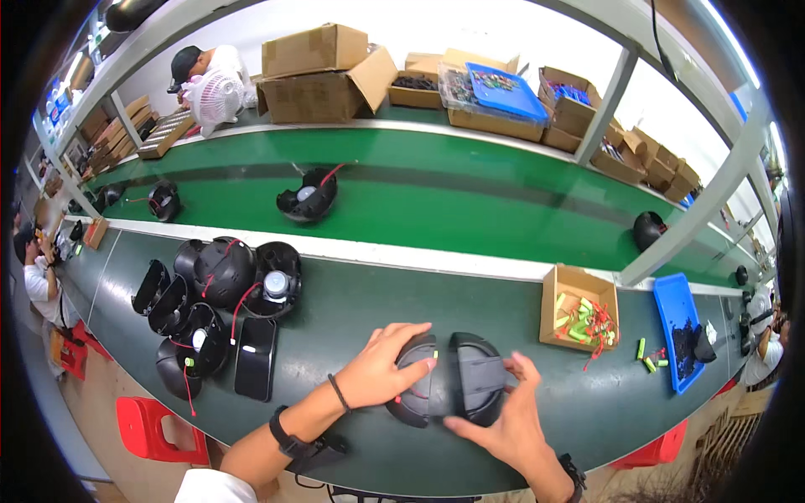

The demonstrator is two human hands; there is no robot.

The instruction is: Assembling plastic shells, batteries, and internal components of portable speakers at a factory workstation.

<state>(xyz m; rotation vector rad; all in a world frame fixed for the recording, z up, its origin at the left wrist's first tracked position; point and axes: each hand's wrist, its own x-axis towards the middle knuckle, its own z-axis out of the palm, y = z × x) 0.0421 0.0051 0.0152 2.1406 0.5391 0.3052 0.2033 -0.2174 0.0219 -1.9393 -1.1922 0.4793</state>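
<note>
Head view: right hand point(508, 417), thumb and fingers spread around right black shell point(480, 379) on the workbench point(495, 293) (contact blurred, uncertain); left hand point(387, 366) clasping left black shell point(411, 407), presumably steadying it. Beyond: carton point(548, 303) of green cylinders point(579, 324), seemingly kept within reach; farthest, green conveyor point(470, 201).

Head view: from above the near side of the dark green worktop point(470, 302)
Facing: down and forward, past the worktop to the green belt point(470, 201)
Nearness: left hand point(377, 369) and right hand point(513, 427) close, over the worktop
Fisheye rim: worktop ends bend, their distance hard to judge
</note>
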